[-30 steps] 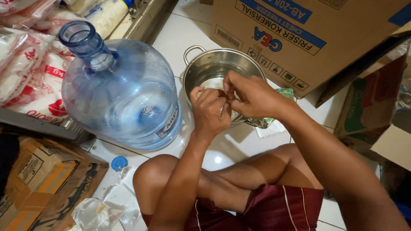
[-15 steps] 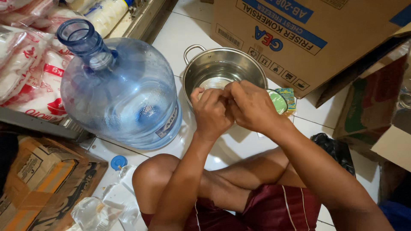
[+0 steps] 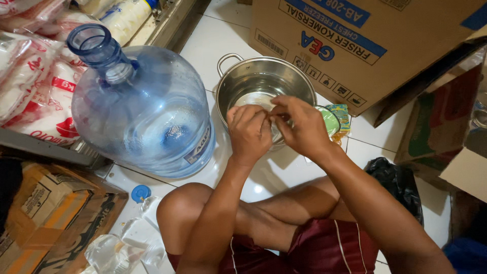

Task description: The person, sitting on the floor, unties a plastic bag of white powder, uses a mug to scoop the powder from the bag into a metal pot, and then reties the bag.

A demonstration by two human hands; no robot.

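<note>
Two hands: the left hand (image 3: 249, 133) and the right hand (image 3: 300, 127) meet fingertip to fingertip over the near rim of the steel pot (image 3: 238, 86), knuckles up.
Grip: both sets of fingers are curled and pressed together around something small between them; what it is stays hidden behind the fingers, so I cannot tell its shape or colour.
Where the held thing is: between the two hands, above the pot's near edge, clear of the pot's floor.
How it likely handles: judged light and small, since fingertips alone carry it; whether it is soft or stiff I cannot tell. A fingertip pinch from both sides suits it.
Which way it points: not readable; its long axis, if any, seems to run from one hand to the other, across the view.
Pot: round, shiny, rigid metal, standing upright with its mouth facing up, one loop handle toward the far left; a little pale content at the bottom. Probably light when this empty, best taken by the handle or rim.
Water jug (image 3: 142, 109): large, blue, clear plastic, just left of the pot, neck tilted to the upper left, uncapped.
Small blue cap (image 3: 141, 193): on the tiled floor near the knee.
Green packet (image 3: 337, 117): just right of the pot, partly behind the right hand.
Cardboard box (image 3: 365, 45): beyond the pot.
</note>
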